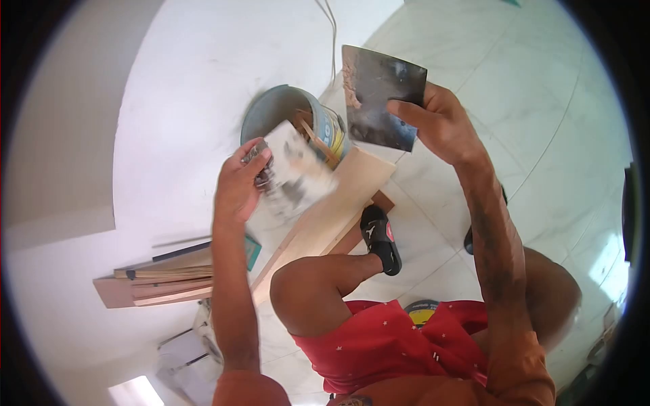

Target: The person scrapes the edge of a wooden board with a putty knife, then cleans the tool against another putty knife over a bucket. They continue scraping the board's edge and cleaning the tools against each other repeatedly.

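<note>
My left hand (238,177) is closed on a flat white-smeared plate (301,166) with dark patches. The plate is blurred, and a dark lumpy part shows under my thumb at its edge. My right hand (443,125) grips a dark, shiny square plate (382,95), its thumb lying across the face. Brownish paste (351,81) clings to the left edge of that plate. Between and beyond my hands stands a grey bucket (254,120) with a yellow and blue label and wood pieces inside. The white-smeared plate overlaps the bucket's near side in view.
A long pale board (338,196) slants across the tiled floor (440,237) below the bucket. Several stacked boards (169,284) lie at the left. A white wall (203,61) rises ahead, with a thin cable (333,40) beside it. My sandalled foot (381,240) is near the long board.
</note>
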`<state>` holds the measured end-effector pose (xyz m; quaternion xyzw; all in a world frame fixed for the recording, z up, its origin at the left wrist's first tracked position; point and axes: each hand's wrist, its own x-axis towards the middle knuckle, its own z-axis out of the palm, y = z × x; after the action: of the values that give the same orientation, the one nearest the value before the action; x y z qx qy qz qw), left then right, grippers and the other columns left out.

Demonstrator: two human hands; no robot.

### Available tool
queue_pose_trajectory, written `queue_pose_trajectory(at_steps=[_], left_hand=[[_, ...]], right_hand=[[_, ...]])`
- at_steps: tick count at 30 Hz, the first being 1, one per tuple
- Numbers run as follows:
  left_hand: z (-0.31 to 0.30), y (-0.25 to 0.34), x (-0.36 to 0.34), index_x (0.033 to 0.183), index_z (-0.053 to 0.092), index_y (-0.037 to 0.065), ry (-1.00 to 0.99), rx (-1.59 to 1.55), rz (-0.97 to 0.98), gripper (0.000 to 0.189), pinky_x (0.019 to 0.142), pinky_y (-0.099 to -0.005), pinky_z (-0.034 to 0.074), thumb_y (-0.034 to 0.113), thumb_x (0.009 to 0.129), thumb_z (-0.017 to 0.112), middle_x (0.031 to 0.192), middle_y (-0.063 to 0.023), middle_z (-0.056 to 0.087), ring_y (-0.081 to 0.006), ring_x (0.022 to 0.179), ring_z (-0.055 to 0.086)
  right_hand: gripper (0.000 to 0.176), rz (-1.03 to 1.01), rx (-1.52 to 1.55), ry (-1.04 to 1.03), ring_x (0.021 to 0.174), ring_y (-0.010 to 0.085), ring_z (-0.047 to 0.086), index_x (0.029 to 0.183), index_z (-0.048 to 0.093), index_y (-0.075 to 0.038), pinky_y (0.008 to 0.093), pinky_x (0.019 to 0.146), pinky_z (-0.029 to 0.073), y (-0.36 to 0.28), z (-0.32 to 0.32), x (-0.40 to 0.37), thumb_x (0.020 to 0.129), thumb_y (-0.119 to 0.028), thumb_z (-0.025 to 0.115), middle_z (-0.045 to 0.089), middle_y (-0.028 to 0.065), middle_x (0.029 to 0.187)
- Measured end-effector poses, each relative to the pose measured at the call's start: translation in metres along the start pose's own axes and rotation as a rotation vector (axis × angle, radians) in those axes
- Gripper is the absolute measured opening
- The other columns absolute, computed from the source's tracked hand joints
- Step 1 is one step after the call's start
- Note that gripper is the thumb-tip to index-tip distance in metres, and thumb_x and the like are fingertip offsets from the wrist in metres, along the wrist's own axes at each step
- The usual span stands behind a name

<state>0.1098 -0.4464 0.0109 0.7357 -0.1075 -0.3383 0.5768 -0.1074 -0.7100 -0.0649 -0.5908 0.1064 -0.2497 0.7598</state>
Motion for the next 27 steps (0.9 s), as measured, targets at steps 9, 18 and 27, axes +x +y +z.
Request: queue_pose_trajectory(at_steps=[9,18,27], left_hand=[[0.014,-0.012,-0.006,0.124,0.058,-0.003,0.091,-0.975,0.109,0.040,0.091,-0.0416,0.060,0.009,0.090,0.077,0.119,-0.0138,0.067,-0.0250,0.106,0.068],[-0.028,-0.035,0.021,0.130,0.054,-0.003,0.122,-1.221,0.035,0.038,0.091,-0.0443,0.062,0.013,0.098,0.066,0.126,-0.0173,0.065,-0.0304,0.109,0.069],[-0.018,-0.028,0.037,0.130,0.053,-0.005,0.138,-1.142,0.055,0.036,0.082,-0.0402,0.064,0.019,0.103,0.057,0.119,-0.0148,0.065,-0.0248,0.100,0.070]], right_hand=[[0.035,-0.556,-0.576,-0.120,0.077,0.0114,0.054,0.137,0.057,-0.004,0.0254,0.074,0.048,-0.098,0.120,0.024,0.103,-0.009,0.054,0.068,0.0061,0.099],[0.030,-0.212,-0.768,-0.242,0.070,0.0085,0.046,0.128,0.060,-0.001,0.0256,0.066,0.044,-0.092,0.165,0.071,0.102,-0.016,0.057,0.056,0.0013,0.076],[0.062,-0.434,-0.782,-0.558,0.124,0.0255,0.060,0.146,0.051,-0.007,0.0328,0.102,0.049,-0.053,0.182,0.087,0.087,0.012,0.049,0.061,0.0127,0.137]])
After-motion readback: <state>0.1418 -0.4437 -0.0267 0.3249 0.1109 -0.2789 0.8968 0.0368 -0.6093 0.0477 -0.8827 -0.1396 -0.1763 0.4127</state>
